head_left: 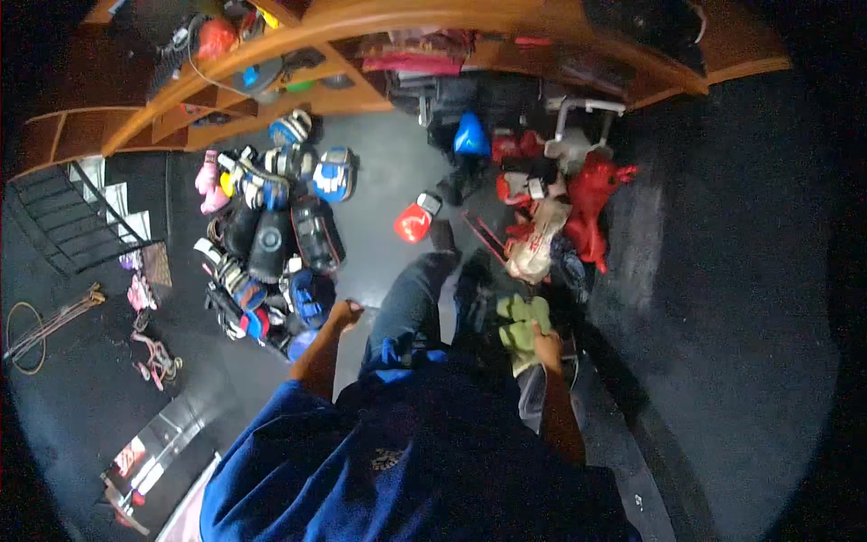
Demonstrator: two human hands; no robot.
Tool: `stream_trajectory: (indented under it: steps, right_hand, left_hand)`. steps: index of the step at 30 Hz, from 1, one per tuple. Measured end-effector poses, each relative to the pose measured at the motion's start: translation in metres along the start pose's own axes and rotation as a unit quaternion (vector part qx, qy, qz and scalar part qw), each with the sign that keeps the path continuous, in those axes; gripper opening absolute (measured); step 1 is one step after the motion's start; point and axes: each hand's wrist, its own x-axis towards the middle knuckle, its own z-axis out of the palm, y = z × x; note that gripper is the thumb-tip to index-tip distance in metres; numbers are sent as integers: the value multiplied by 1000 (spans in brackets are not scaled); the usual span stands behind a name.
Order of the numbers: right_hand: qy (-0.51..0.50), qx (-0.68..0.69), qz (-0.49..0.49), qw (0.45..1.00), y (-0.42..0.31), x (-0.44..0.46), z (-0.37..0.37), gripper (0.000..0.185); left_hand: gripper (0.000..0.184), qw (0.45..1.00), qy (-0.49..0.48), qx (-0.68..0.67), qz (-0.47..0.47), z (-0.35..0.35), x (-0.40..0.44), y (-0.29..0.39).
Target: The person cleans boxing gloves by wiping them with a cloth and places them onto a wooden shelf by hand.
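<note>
My right hand (546, 347) is closed on a pair of pale green boxing gloves (518, 332), held beside my right leg. Out to my left, my left hand (344, 315) is loosely curled, with nothing visible in it. It is nearest to a blue pad (311, 296) at the edge of a pile on the floor. A single red boxing glove (414, 222) with a pale cuff lies on the floor ahead of my feet.
Left, black kick pads (272, 246), blue-and-white pads (334, 175) and pink gloves (210, 181) are heaped. Right lie red gear (591, 203), a beige glove (535, 253) and a blue glove (470, 135). Wooden shelving (271, 45) curves behind; a black rack (77, 217) stands far left.
</note>
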Motion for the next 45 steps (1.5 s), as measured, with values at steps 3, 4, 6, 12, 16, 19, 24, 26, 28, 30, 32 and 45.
stream_trajectory:
  steps: [3, 4, 6, 12, 16, 19, 24, 26, 28, 30, 32, 45]
  right_hand:
    - [29, 87, -249, 964, 91, 53, 109, 39]
    - [-77, 125, -373, 916, 38, 16, 65, 30]
    - [-176, -178, -348, 904, -30, -22, 64, 39]
    - [-104, -124, -292, 943, 33, 16, 218, 60]
    - [-79, -132, -242, 958, -13, 5, 230, 57]
    - [-42, -143, -189, 971, -5, 2, 253, 54]
    - [-8, -164, -127, 978, 13, -5, 270, 50]
    - [4, -172, -109, 979, 16, -9, 270, 48]
    - [21, -180, -88, 980, 19, -8, 270, 47]
    - [22, -193, -38, 980, 34, -6, 277, 44]
    - [41, -174, -32, 983, 51, 3, 280, 44]
    - [-16, 358, -252, 899, -108, -30, 79, 69]
  left_hand:
    - [31, 999, 42, 29, 1, -3, 22, 46]
    - [34, 994, 110, -2, -8, 4, 24, 59]
    - [40, 996, 88, 11, 4, 0, 45, 93]
    - [63, 991, 86, 75, 74, 54, 223, 87]
    - [72, 996, 60, 64, 7, 81, 346, 66]
    - [88, 984, 88, 119, 95, 111, 423, 48]
    - [90, 990, 46, 130, 41, 131, 450, 73]
    - [83, 994, 36, 98, 30, 159, 442, 70]
    - [67, 996, 31, 66, 53, 167, 422, 86]
    - [54, 993, 19, 7, 118, 147, 355, 133]
    - [46, 980, -34, -101, 171, 176, 325, 122]
    - [67, 975, -26, 92, 202, 23, -95, 315]
